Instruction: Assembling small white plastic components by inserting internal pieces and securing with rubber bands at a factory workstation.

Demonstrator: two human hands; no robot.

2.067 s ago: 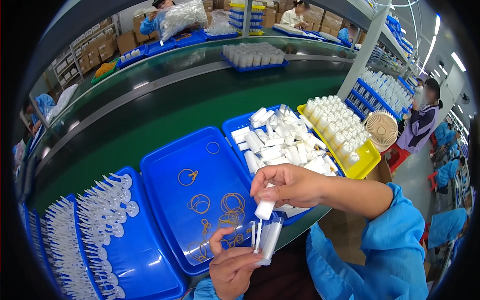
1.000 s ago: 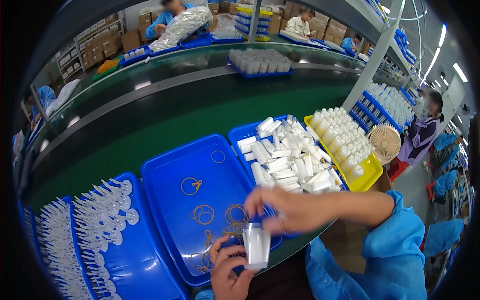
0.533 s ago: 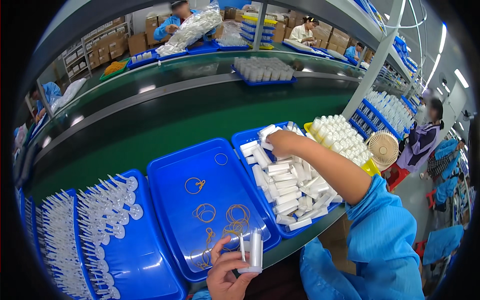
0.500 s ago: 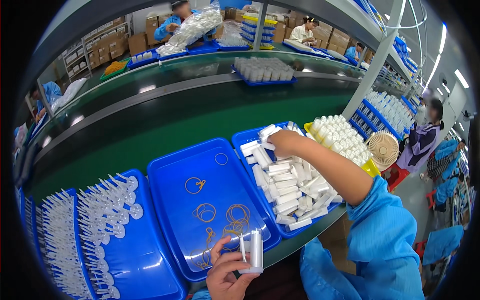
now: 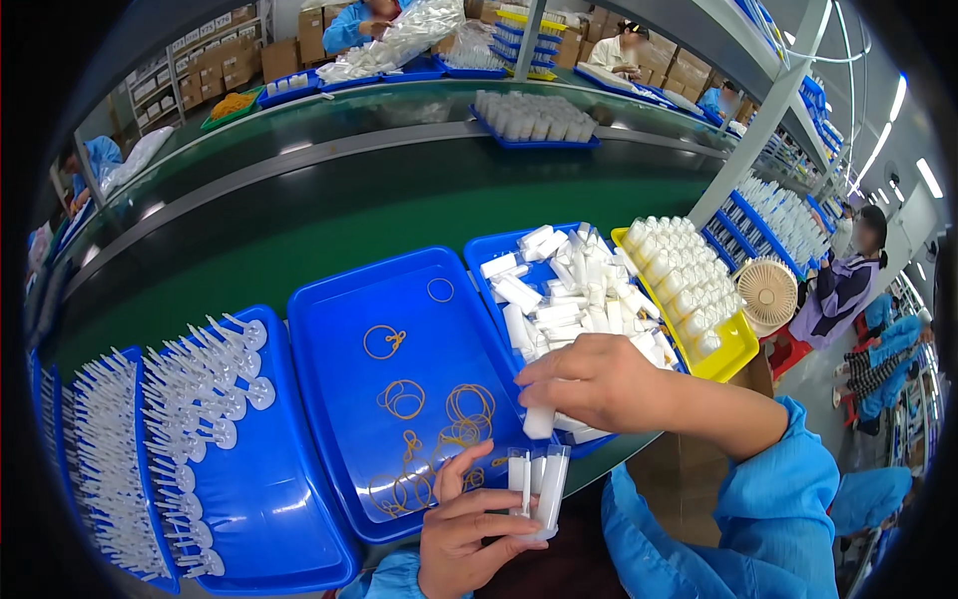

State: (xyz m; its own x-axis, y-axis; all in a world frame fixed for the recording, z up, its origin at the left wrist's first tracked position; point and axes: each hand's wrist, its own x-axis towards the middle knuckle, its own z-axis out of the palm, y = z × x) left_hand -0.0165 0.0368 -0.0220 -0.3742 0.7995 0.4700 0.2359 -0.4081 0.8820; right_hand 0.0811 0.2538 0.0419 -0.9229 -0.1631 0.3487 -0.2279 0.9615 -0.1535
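Near the front edge, my left hand [image 5: 469,539] grips a clear plastic holder [image 5: 551,494] with upright white pieces in it. My right hand [image 5: 604,384] pinches a small white block [image 5: 539,421] just above that holder, with a small gap between them. Behind the right hand, many similar white blocks [image 5: 589,290] lie heaped in a blue tray [image 5: 479,250]. To its left, another blue tray [image 5: 374,285] has loose tan rubber bands [image 5: 469,404] on its bottom.
At left, blue trays [image 5: 269,529] carry rows of clear stemmed plastic parts [image 5: 205,389]. White cup-like pieces [image 5: 679,270] fill a yellow tray [image 5: 743,344] at right, beside a beige fan [image 5: 766,297]. A green conveyor belt [image 5: 329,215] runs behind. Co-workers sit across the line.
My right hand has come from the far part of the block tray toward me, now with a white block in its fingers. The left hand still grips the holder, now turned slightly.
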